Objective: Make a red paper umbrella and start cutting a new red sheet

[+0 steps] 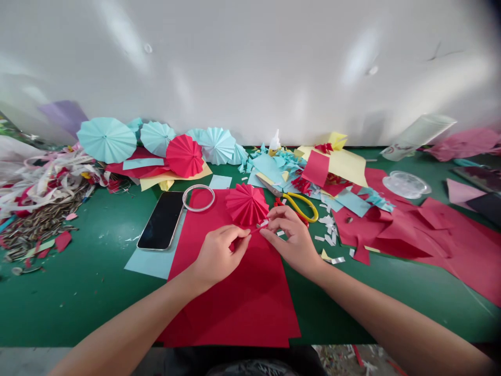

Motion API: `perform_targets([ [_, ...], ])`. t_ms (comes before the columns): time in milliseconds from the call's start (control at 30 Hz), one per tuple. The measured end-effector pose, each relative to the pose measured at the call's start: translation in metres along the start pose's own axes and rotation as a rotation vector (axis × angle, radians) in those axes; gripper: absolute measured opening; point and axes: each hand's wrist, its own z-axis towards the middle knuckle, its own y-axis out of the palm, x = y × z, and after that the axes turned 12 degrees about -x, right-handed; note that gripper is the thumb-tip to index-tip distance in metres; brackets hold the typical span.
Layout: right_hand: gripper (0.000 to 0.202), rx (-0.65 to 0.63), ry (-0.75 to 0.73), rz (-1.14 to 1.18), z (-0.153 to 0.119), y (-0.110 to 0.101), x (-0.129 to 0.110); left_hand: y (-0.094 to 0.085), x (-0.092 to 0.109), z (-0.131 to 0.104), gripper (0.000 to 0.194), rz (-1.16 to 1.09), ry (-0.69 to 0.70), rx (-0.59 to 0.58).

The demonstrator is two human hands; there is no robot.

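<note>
My left hand [225,248] is closed, thumb against fingers, on a narrow piece of red paper [255,230] in front of me. The far end of that piece reaches my right hand [289,235], whose thumb and fingertips pinch together near a small whitish bit [263,223]. Just beyond my fingers lies a pleated red paper rosette [247,203]. Both hands are over a stack of red paper sheets [235,308]. A roll of clear tape [199,198] rests at the stack's upper left. Scissors with yellow handles [299,203] lie right of the rosette.
A phone [161,220] lies on light blue paper at left. Pale blue rosettes [106,140] and a red one [185,155] lean along the wall. Paper scraps [270,164], a glue bottle [274,141] and red sheets [426,235] spread rightward. Wire stems [50,222] pile up far left.
</note>
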Motion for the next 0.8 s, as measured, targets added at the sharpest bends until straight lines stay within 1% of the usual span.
perform_targets([
  [367, 0.018, -0.036, -0.027, 0.021, -0.0021, -0.0026, -0.0037, 0.0028, -0.0022, -0.002, 0.011, 0.069, 0.097, 0.021],
  [500, 0.016, -0.06, -0.059, 0.012, -0.0014, -0.0035, -0.0041, 0.0037, -0.0029, -0.0031, 0.01, 0.081, 0.142, 0.001],
  [800, 0.013, -0.091, -0.105, -0.011, -0.0011, -0.0045, -0.0042, 0.0052, -0.0029, -0.0036, 0.016, 0.163, 0.146, -0.029],
])
